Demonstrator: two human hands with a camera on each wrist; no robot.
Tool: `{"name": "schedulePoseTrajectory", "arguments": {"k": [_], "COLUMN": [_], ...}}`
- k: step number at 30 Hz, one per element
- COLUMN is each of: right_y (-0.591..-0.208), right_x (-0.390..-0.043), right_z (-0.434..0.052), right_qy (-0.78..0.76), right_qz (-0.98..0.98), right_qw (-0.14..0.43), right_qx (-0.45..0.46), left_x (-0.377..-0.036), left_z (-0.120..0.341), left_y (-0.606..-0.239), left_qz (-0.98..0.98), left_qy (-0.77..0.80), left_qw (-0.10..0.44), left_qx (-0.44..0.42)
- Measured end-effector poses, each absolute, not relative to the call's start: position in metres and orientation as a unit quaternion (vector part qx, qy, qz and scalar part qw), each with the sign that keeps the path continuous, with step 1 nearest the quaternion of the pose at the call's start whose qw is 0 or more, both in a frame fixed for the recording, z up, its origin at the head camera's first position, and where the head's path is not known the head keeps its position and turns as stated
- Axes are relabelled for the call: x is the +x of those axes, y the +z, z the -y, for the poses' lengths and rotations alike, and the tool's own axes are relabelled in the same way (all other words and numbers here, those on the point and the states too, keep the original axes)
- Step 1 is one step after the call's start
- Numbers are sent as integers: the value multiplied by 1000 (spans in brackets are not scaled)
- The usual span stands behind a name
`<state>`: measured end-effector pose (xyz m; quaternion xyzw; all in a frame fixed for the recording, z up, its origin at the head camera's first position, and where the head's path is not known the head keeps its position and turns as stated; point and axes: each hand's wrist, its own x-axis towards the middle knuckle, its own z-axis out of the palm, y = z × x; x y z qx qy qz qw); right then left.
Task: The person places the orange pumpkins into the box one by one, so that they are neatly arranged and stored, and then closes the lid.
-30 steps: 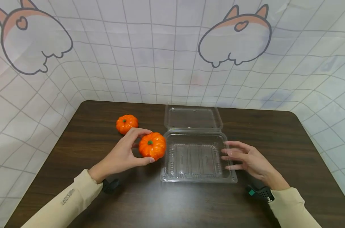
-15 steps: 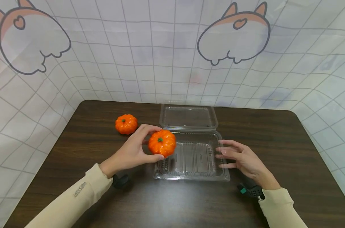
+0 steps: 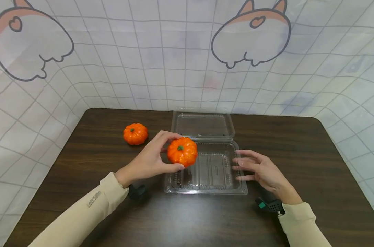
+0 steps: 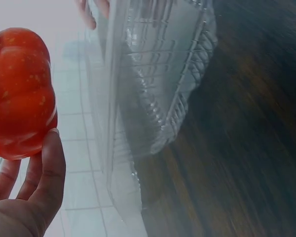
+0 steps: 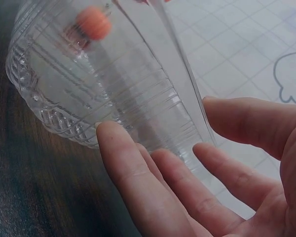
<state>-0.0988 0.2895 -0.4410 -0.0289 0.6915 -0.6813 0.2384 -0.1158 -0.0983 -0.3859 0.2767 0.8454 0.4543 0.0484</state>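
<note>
Two glossy, ribbed pumpkins (image 3: 182,153)

One pumpkin (image 3: 135,134) lies on the table (image 3: 187,219), left of the container (image 3: 218,171).

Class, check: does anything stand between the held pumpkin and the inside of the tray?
Nothing visible does. The left hand holds the pumpkin over the left part of the tray; the lid is folded back, and the right hand is at the right edge.
</note>
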Motion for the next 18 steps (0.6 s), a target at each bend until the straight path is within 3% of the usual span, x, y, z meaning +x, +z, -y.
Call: {"name": "schedulePoseTrajectory", "arguments": {"k": [18], "right_y": [-441], "right_x": [-101], "right_z": [-290], "right_qy": [-682], "right_qz": [-690], "right_qw": [240], "right_qx": [-30], "left_x": [-125], "left_z": [65], "left_y": [-378], "left_qz": [-849], "left_qy": [436], "left_qw": [74], "left_qx": [289]}}
